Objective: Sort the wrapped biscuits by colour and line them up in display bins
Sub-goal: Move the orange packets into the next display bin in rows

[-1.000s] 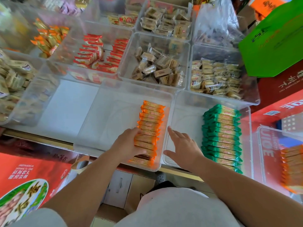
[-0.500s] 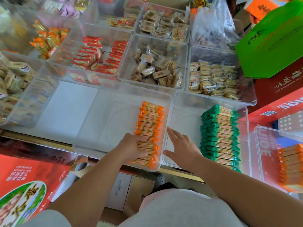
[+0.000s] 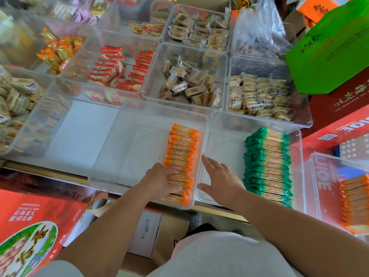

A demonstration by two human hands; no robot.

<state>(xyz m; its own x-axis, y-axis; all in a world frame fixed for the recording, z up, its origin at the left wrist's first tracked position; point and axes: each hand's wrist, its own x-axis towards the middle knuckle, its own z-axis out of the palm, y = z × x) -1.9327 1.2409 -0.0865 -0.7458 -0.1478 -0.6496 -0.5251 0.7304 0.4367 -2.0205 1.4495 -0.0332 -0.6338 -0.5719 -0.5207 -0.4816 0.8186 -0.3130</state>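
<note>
The left hand point(image 3: 161, 181) lies on the near end of a row of orange-wrapped biscuit packs point(image 3: 182, 150). Its fingers are bent down close together over the nearest packs and seem to grip their left ends, though the hold itself is hidden. The row runs near to far along the right wall of a clear plastic bin point(image 3: 111, 156). Each pack lies flat with its long axis left to right and its crimped ends pointing at the side walls.

Just beside it, the right hand point(image 3: 222, 180) is palm down over the near left corner of a second clear plastic bin point(image 3: 219, 118), with its fingers straight and a little apart and its thumb out. A matching row of green-wrapped biscuit packs point(image 3: 267, 166) lines that bin's right wall, long axes also left to right.

Beyond stand clear bins of red-wrapped packets point(image 3: 111, 66) and beige-wrapped sweets point(image 3: 185, 84).
</note>
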